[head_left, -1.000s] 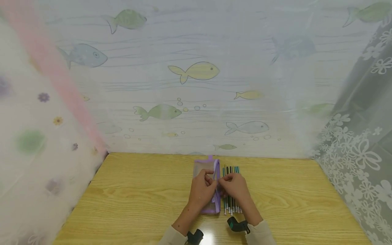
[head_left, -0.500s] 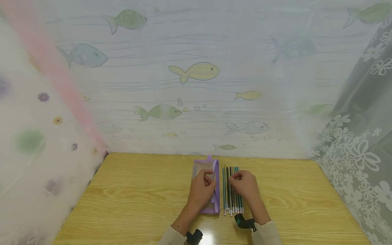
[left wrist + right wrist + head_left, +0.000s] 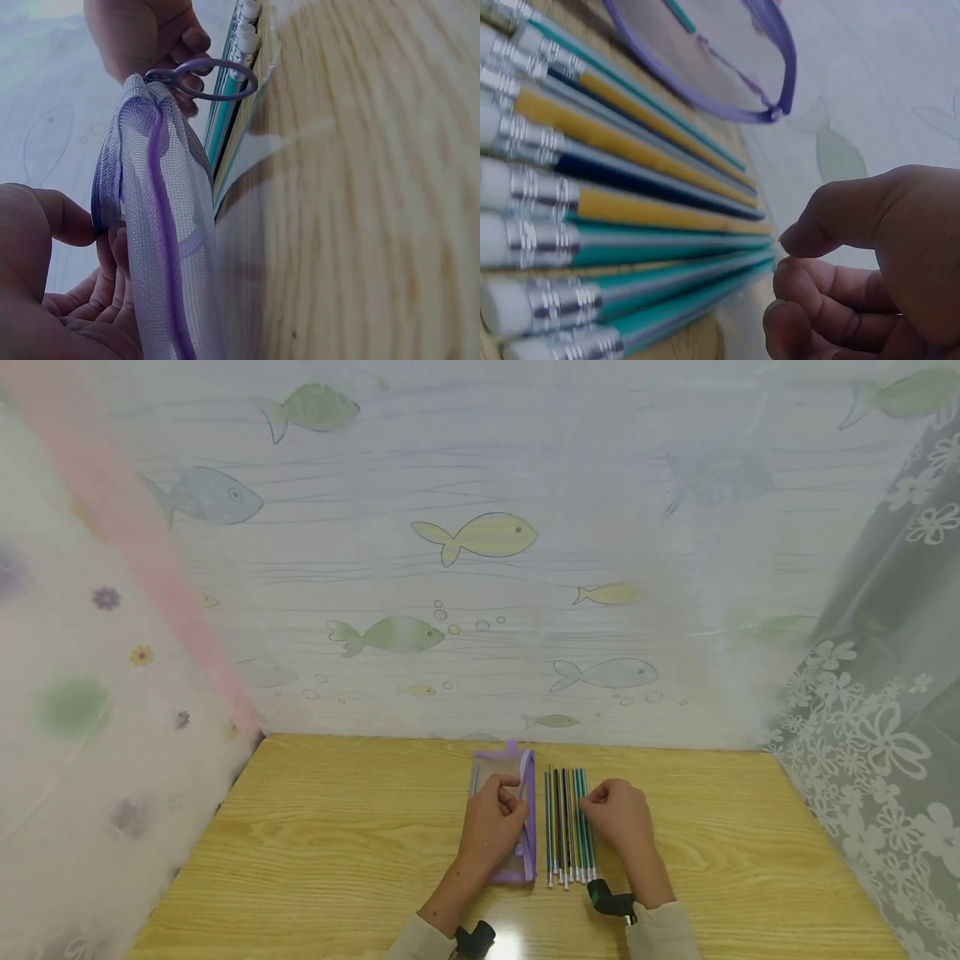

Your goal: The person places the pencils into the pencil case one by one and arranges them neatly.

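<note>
A see-through mesh pencil pouch with purple trim (image 3: 497, 765) lies at the middle of the table. My left hand (image 3: 489, 827) pinches the edge of its zipped side between thumb and fingers, and a purple pull loop (image 3: 253, 84) hangs at the far end in the left wrist view. A teal pencil (image 3: 679, 15) shows inside the pouch. Right of it lies a row of pencils (image 3: 566, 852) with white erasers toward me. Over the row's right edge is my right hand (image 3: 621, 814), fingers loosely bent, thumb and fingertips right at the teal pencils, holding nothing visible.
The wood-grain table (image 3: 345, 827) extends to both sides. A fish-print sheet (image 3: 480, 610) rises behind it, a flowered sheet (image 3: 75, 760) hangs at the left and a lace curtain (image 3: 885, 760) at the right. Black wrist cameras (image 3: 474, 938) sit below the hands.
My right hand has moved right, from the pouch's edge across the pencils to the right side of the row. The left hand has stayed at the pouch.
</note>
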Tool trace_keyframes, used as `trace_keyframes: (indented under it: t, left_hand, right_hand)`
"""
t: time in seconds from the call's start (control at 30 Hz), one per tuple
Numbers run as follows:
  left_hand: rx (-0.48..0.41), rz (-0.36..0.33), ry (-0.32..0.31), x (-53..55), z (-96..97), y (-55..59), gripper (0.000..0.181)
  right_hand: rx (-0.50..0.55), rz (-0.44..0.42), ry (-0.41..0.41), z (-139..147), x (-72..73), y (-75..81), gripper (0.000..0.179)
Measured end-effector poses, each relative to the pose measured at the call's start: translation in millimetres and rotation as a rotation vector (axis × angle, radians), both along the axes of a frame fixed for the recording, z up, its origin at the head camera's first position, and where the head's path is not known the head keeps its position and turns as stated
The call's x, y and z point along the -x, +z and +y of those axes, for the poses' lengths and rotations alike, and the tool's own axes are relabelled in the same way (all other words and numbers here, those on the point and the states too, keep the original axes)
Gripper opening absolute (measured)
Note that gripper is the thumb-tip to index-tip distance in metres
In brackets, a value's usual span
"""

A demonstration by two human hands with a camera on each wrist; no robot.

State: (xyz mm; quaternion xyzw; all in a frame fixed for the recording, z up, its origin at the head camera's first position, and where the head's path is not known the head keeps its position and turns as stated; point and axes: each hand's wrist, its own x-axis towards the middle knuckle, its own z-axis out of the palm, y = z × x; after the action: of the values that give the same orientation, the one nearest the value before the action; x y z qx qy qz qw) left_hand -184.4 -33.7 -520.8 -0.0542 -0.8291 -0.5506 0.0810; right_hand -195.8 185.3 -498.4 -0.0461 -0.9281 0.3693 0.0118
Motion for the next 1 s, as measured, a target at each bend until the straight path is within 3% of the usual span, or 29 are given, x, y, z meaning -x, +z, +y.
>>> trace_keyframes:
  t: [0.53, 0.8, 1.0]
  left_hand:
    - [-0.003, -0.007, 0.002, 0.0, -1.1, 0.1, 0.035]
    - [0.008, -0.012, 0.003, -0.9, -1.3, 0.6, 0.035]
    - [0.015, -0.007, 0.006, -0.7, -1.2, 0.8, 0.034]
  right_hand:
    - [-0.086, -0.098, -0.035, 6, -1.7, -8.5, 0.030]
    - [-0.124, -0.112, -0.101, -5, -2.8, -6.6, 0.042]
    - [-0.151, -0.115, -0.137, -8, -2.6, -9.3, 0.039]
